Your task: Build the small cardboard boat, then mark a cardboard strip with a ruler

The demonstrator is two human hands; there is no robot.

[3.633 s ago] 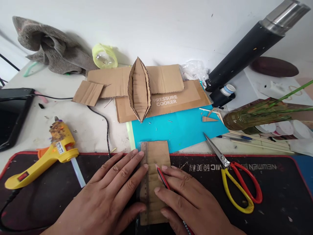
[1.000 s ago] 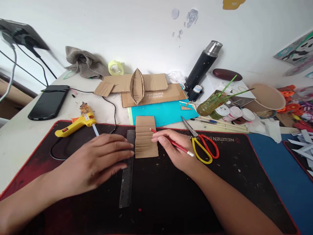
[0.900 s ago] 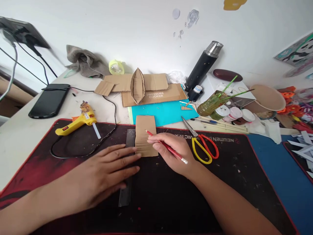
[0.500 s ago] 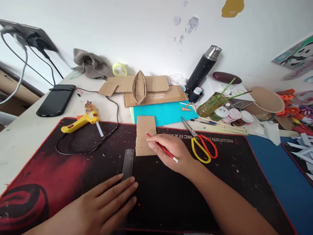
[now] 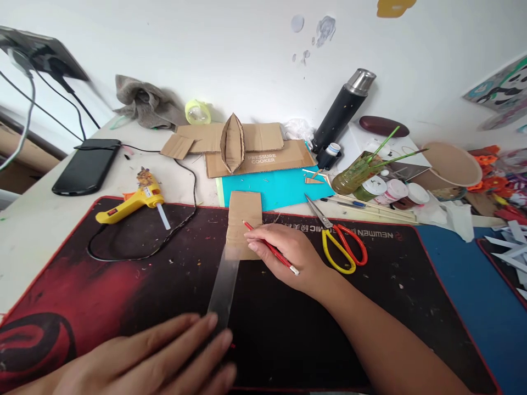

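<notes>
My right hand (image 5: 284, 249) grips a red pencil (image 5: 275, 253) and rests on a small cardboard rectangle (image 5: 244, 211), with the pencil tip over its face. A clear plastic ruler (image 5: 224, 288) lies slanted on the mat, its far end overlapping the cardboard's lower left corner. Over the ruler's near part is my left hand (image 5: 164, 356), fingers stretched and apart, slightly blurred; its thumb is out of sight. Scissors (image 5: 335, 238) with yellow and red handles lie to the right of my right hand.
A yellow glue gun (image 5: 134, 206) and its cord lie left on the black mat (image 5: 288, 334). Behind are a leaf-shaped cardboard piece (image 5: 233, 144), cardboard strips and blue paper (image 5: 272, 189). A black flask (image 5: 341, 112), paint jars (image 5: 373, 188) and a phone (image 5: 86, 166) stand or lie around.
The ruler has slid up and right, so its far end now meets the cardboard. My left hand has shifted lower in view. My right hand and pencil stay almost in place.
</notes>
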